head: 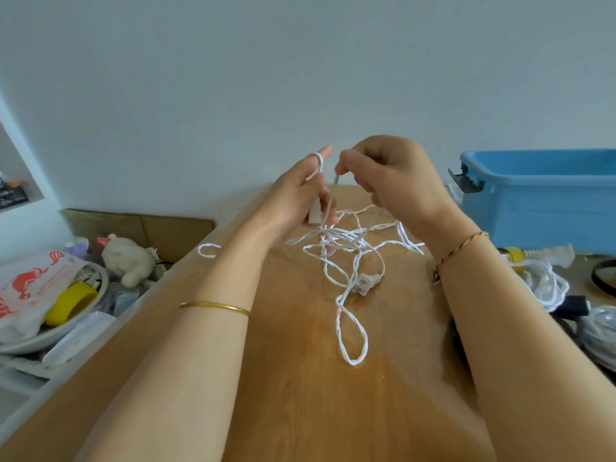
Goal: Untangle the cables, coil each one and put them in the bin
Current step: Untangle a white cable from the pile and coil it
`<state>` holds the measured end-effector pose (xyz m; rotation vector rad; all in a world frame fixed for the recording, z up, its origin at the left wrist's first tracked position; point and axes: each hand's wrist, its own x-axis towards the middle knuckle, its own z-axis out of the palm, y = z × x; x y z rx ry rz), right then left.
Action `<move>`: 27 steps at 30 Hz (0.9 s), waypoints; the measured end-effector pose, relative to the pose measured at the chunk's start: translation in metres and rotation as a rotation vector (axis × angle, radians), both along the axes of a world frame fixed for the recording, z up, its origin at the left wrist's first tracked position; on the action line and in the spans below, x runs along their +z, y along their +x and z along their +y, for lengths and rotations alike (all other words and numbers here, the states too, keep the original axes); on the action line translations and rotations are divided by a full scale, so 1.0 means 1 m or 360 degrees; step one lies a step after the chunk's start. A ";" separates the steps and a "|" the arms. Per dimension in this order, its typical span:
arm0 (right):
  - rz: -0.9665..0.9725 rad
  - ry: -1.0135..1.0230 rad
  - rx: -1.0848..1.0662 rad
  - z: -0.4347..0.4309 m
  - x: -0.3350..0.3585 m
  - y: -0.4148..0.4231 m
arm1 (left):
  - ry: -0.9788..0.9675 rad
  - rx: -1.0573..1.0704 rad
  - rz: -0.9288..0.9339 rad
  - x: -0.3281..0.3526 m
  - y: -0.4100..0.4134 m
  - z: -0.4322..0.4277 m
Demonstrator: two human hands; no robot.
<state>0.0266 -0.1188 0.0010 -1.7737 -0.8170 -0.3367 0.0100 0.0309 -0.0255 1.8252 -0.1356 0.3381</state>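
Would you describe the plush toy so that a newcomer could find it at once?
Look left of the wooden table, just before the cardboard against the wall. The plush toy sits there, the only cream, fuzzy thing among the clutter.

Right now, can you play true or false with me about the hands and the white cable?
The right hand pinches a strand of the white cable. True.
The blue bin stands on the person's left. False: it stands on the right.
The white cable is neatly coiled. False: it lies tangled on the wooden table.
A loop of cable goes round a finger of the left hand. True.
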 end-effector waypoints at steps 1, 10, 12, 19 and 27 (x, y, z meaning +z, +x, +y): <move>0.0046 -0.0019 0.0084 -0.001 0.001 -0.001 | -0.0059 0.0036 -0.0011 -0.001 0.002 -0.001; 0.0179 -0.0245 0.0420 -0.004 0.006 -0.011 | -0.0288 0.0294 -0.0206 -0.010 0.010 -0.002; 0.0119 -0.0178 0.0299 -0.003 0.006 -0.009 | -0.0200 0.0214 -0.0187 -0.010 0.009 -0.004; 0.0001 0.0124 -0.0142 -0.006 -0.001 0.005 | -0.0344 -0.0282 0.0107 -0.002 -0.005 -0.016; -0.0009 0.0109 -0.0278 -0.007 -0.018 0.024 | -0.0524 -0.0832 0.0449 0.007 -0.013 -0.006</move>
